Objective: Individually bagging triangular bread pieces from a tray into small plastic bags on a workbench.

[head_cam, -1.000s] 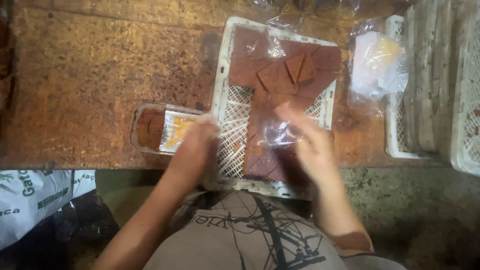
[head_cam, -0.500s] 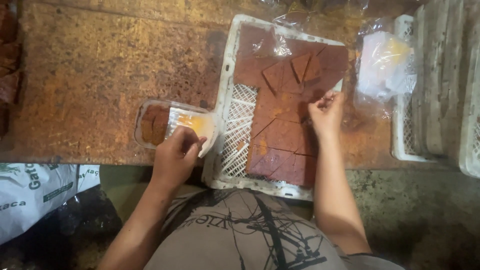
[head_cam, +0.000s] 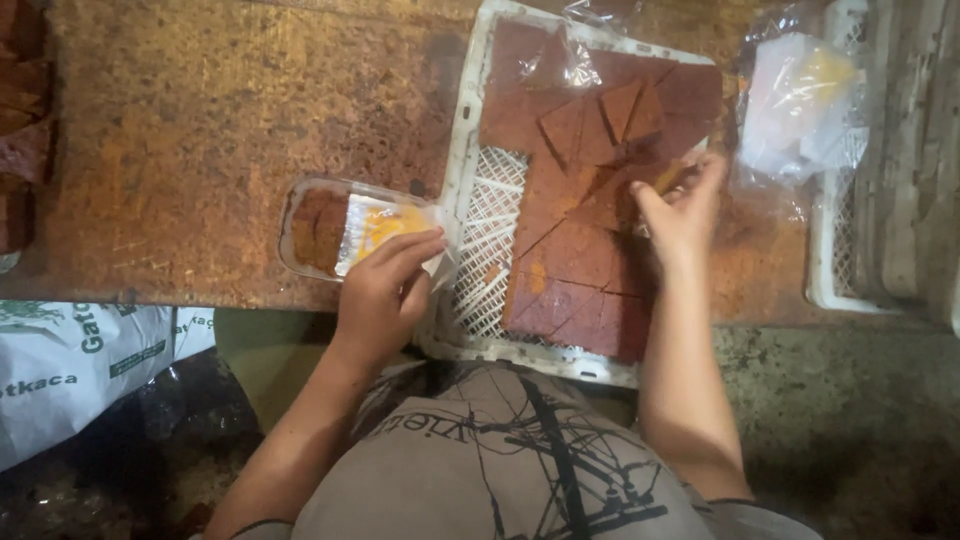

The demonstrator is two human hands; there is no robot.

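Hands first: left hand (head_cam: pixel 385 290) lies flat, fingers extended together, pressing on the top of a small clear container (head_cam: pixel 345 230); right hand (head_cam: pixel 680 210) has fingertips curled and pinching at a loose brown slab piece (head_cam: pixel 655 182) near the tray's right edge. Whether the piece is lifted clear or only touched cannot be told.

Largest to smallest:

- Tabletop (head_cam: pixel 200 130): rusty brown, rough, stained surface. Risk: any piece dropped here would pick up dirt.
- White plastic tray (head_cam: pixel 470 180): lattice floor, its near edge overhanging the tabletop toward the person. Risk: a downward press on that near edge could tip it, judging by the overhang.
- Brown slab (head_cam: pixel 580 260): cut into squares and triangles, covering the right part of the tray, with bare lattice on the left. Several loose pieces (head_cam: pixel 600 125) are stacked askew at the far end. Risk: cut pieces look soft-edged, so a hard pinch might crumble a corner, and the stack could slide.
- Clear bag (head_cam: pixel 795 95): crumpled, with yellow contents, just beside the right hand. Risk: the wrist could snag it.
- Clear container: holds brown pieces under a yellow-and-white label sheet and sits touching the tray's left rim. Risk: one-handed pressure may skid it sideways or crush its thin wall.
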